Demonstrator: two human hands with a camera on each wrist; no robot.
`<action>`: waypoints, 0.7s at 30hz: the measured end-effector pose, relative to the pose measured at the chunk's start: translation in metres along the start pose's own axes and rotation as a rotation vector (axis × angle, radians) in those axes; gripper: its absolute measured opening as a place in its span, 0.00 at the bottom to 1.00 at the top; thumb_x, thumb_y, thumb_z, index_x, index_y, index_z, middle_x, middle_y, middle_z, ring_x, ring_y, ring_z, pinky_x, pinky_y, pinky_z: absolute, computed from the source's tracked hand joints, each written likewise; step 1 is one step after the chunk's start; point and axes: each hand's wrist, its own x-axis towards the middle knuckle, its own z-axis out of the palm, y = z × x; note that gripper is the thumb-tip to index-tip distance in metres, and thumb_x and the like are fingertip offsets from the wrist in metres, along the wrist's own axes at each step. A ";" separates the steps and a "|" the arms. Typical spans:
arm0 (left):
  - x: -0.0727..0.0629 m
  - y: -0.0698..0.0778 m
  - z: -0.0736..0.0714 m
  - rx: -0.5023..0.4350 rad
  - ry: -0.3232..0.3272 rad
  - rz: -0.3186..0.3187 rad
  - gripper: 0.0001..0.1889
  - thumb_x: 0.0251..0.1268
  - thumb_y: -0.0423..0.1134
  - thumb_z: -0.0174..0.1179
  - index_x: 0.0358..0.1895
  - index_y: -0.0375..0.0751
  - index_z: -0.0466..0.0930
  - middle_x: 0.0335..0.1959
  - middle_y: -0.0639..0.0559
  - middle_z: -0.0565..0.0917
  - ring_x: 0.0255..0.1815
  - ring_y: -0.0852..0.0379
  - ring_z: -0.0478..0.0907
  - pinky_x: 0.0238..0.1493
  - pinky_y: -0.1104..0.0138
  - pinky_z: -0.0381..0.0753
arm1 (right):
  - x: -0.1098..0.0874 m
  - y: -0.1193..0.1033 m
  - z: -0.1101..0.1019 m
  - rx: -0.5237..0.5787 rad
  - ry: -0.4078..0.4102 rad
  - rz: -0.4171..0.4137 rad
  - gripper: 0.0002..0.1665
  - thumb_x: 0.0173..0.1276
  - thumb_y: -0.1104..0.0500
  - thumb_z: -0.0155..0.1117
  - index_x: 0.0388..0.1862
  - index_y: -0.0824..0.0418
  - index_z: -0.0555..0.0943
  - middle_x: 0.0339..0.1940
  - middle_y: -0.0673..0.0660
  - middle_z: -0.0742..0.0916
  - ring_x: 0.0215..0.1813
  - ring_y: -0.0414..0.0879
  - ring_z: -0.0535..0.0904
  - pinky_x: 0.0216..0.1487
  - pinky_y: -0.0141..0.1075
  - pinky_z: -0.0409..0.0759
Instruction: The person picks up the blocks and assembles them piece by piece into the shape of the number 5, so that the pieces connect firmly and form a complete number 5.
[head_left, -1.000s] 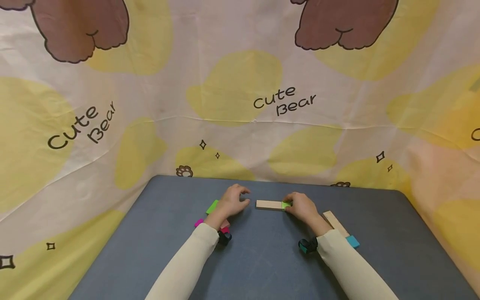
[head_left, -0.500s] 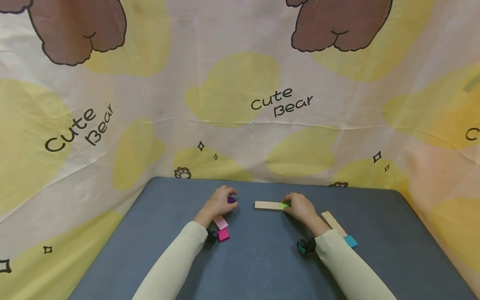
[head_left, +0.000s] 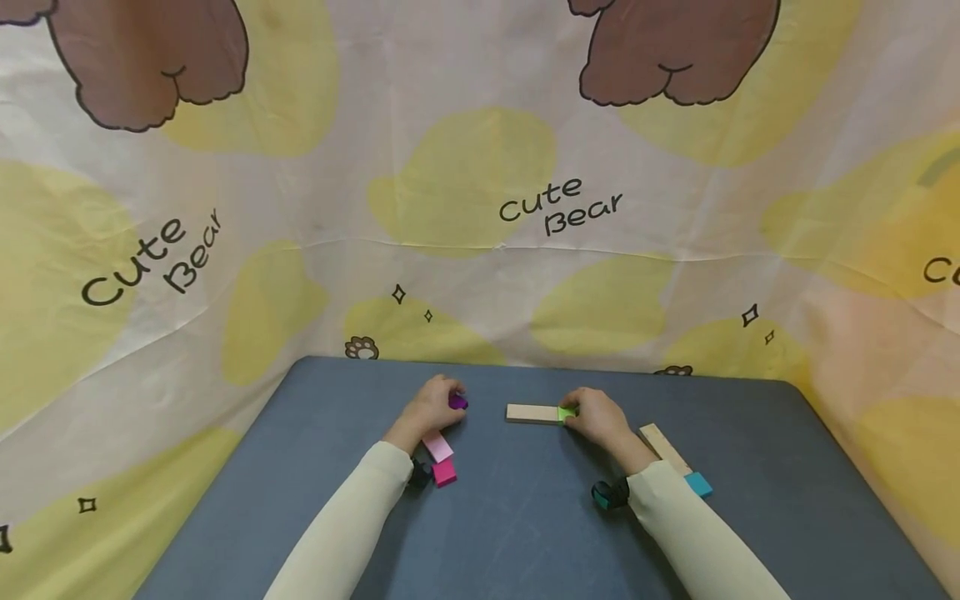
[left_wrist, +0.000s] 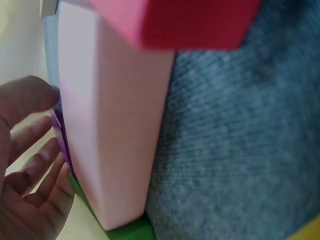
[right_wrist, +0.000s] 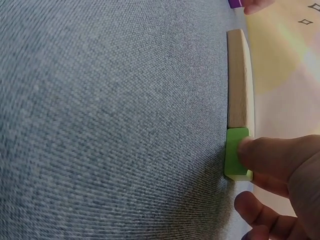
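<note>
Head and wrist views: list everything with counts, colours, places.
Table: 1, blue-grey, beneath blocks.
Cloth: 1, cream-yellow, behind table.
Wooden blocks: 2, tan, centre and right.
Blue block: 1, blue, at right wood's end.
Green blocks: 2, green, beside centre wood and pale pink.
Purple block: 1, purple, left.
Pink blocks: 2, pale and bright, left.
Wristbands: 2, dark, wrists.
Sleeves: 2, cream, forearms.
Left hand: 1, holding purple block.
Right hand: 1, holding a green block.
</note>
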 end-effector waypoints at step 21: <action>0.001 0.021 -0.006 -0.067 0.103 0.011 0.14 0.53 0.39 0.67 0.45 0.42 0.83 0.45 0.46 0.79 0.42 0.52 0.77 0.45 0.59 0.80 | -0.001 -0.003 -0.006 0.017 -0.025 -0.005 0.12 0.57 0.61 0.71 0.42 0.58 0.87 0.45 0.57 0.87 0.45 0.52 0.83 0.42 0.47 0.81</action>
